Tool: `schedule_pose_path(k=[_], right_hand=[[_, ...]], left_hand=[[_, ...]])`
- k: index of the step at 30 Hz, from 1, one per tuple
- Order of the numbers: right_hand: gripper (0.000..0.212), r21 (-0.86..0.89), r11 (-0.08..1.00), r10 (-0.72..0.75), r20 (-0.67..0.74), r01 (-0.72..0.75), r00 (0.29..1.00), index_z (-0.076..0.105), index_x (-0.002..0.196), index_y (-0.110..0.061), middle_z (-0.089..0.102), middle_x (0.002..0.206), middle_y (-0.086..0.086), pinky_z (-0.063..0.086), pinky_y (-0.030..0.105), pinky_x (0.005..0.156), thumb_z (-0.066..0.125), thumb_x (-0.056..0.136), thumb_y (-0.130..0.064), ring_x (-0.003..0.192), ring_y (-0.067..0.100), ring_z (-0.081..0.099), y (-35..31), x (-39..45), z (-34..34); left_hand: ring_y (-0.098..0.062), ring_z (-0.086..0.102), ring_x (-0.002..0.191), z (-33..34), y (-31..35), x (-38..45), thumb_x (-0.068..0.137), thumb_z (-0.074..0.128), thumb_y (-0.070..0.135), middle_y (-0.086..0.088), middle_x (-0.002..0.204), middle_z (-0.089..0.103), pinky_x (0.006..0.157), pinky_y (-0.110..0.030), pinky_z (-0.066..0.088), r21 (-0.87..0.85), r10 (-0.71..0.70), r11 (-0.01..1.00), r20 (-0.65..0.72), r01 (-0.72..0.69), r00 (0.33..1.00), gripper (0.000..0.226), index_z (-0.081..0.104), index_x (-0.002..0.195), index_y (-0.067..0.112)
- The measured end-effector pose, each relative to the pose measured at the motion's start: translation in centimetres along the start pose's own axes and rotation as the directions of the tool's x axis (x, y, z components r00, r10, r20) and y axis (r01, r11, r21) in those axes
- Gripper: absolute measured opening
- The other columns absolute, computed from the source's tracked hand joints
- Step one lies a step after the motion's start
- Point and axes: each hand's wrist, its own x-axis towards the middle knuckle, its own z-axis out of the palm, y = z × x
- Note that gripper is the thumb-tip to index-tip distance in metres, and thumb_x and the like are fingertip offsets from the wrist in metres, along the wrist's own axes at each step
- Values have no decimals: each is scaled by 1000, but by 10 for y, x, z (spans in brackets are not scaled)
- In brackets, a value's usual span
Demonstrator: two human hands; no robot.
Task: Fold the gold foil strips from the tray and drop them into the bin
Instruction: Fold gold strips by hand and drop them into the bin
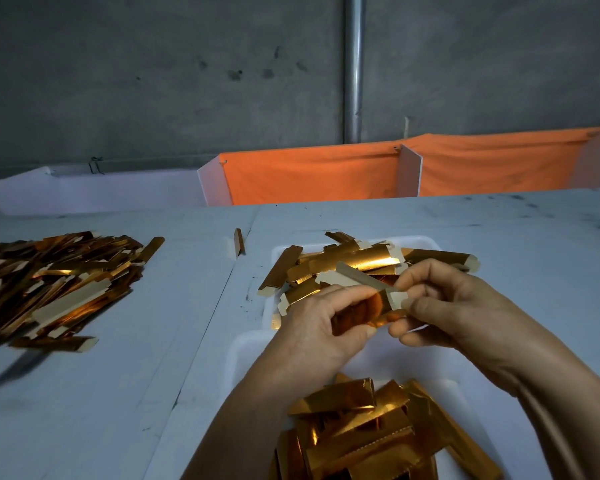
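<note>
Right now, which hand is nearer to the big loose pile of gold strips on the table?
Left. The left hand is closer to the pile; the right hand is beyond it, farther away.

My left hand point(321, 320) and right hand point(440, 303) pinch one gold foil strip point(364, 308) above the white tray point(426, 241), its heap of strips point(347, 263) just behind.

Dim, cool light leaves the grey wall point(153, 81) murky while warm glare flares off the gold strips point(368, 259), the heap of strips point(49, 289) left of them smears with motion blur, and the wide lens bows the surface point(153, 341) edges.
</note>
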Motion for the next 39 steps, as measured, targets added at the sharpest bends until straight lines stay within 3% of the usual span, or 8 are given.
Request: schedule_pose_path(k=[6, 20, 26, 29, 31, 35, 37, 39], right_hand=[[16, -1, 999, -35, -8, 35, 999, 62, 94, -8, 63, 69, 5, 58, 25, 59, 54, 91, 4, 68, 21, 71, 0, 0, 0], [8, 272, 956, 98, 64, -112, 993, 61, 89, -7, 64, 61, 11, 54, 21, 48, 56, 89, -1, 54, 14, 65, 2, 4, -5], [11, 129, 991, 19, 60, -27, 998, 64, 93, -8, 67, 70, 7, 56, 23, 55, 57, 90, -2, 65, 18, 70, 4, 5, -8], [13, 73, 996, -59, 119, 51, 991, 63, 96, -11, 67, 78, 7, 57, 25, 63, 64, 84, -8, 76, 24, 72, 0, 1, -8], [26, 21, 997, -80, 181, 77, 980, 62, 99, -15, 68, 84, 9, 57, 27, 68, 76, 77, -16, 84, 26, 72, -2, -1, -9], [28, 31, 992, -123, 187, 119, 975, 61, 102, -18, 61, 95, 22, 57, 27, 71, 70, 76, -15, 93, 28, 71, -4, -2, -9], [26, 27, 988, -154, 155, 152, 976, 61, 100, -15, 64, 93, 21, 58, 27, 71, 74, 78, -18, 91, 27, 72, -3, -2, -7], [25, -15, 985, -171, 122, 174, 978, 59, 98, -12, 68, 84, 12, 58, 26, 70, 67, 76, -21, 87, 25, 72, -2, -1, -5]], left_hand=[[0, 43, 120, -1, -2, -1, 90, 62, 27, 22, 125, 51, 93, -18, 45, 4, -11, 1000, 5, 11, 1000, 46, 49, 132, 39], [-8, 47, 123, 4, 0, 0, 90, 63, 23, 18, 125, 55, 102, -37, 45, -110, -4, 994, 19, 6, 1000, 43, 51, 120, 51], [-8, 50, 121, 3, -1, 1, 89, 63, 22, 16, 123, 58, 101, -37, 46, -112, -38, 993, 29, 41, 999, 42, 54, 124, 43], [-8, 51, 120, 2, 0, 0, 89, 63, 19, 16, 120, 60, 101, -37, 47, -144, -16, 989, 19, 18, 1000, 41, 54, 118, 48], [-6, 52, 118, 0, 0, 0, 89, 63, 19, 16, 118, 61, 101, -37, 47, -152, 2, 988, 15, 0, 1000, 41, 55, 115, 50], [5, 54, 111, -3, 2, 0, 88, 65, 20, 24, 111, 62, 94, -24, 47, -185, 21, 982, -27, -25, 999, 48, 56, 97, 67], [5, 55, 111, -4, 2, 1, 88, 64, 18, 24, 111, 63, 93, -23, 47, -184, 36, 982, -28, -41, 999, 52, 55, 96, 69], [1, 54, 113, -4, 2, 0, 89, 63, 17, 19, 113, 63, 97, -27, 46, -172, 43, 984, -20, -46, 999, 50, 55, 99, 66]])
